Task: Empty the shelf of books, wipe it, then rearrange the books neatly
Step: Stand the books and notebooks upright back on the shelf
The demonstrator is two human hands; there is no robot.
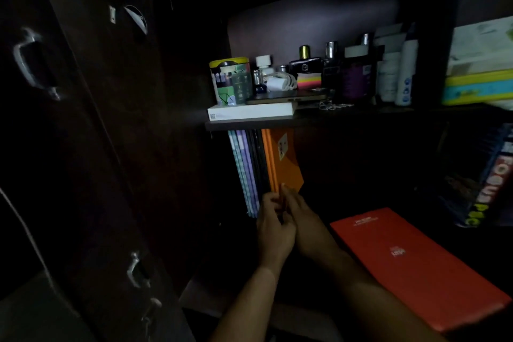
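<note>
Orange book (284,159) stands upright at the right end of a short row of books (247,172) on the dark lower shelf (361,175), just under the upper board (333,119). Both hands meet at its lower edge: the left hand (273,226) curls its fingers round the bottom of the spine, the right hand (304,219) lies against the cover side with fingers bent onto the same edge, so both are grasping this book. A red folder (416,266) lies flat to the right, near the right forearm and apart from the row

Judging by the upright row, this looks like the rearranging stage. To do it well, press the orange book flush against its neighbours, squaring its bottom edge to the shelf floor and its spine in line with theirs. Keep the left hand steadying the row so nothing tips leftward. The light is poor, so feel the alignment with the fingertips. Let go only once it stands unaided, then reach for the folder
</note>
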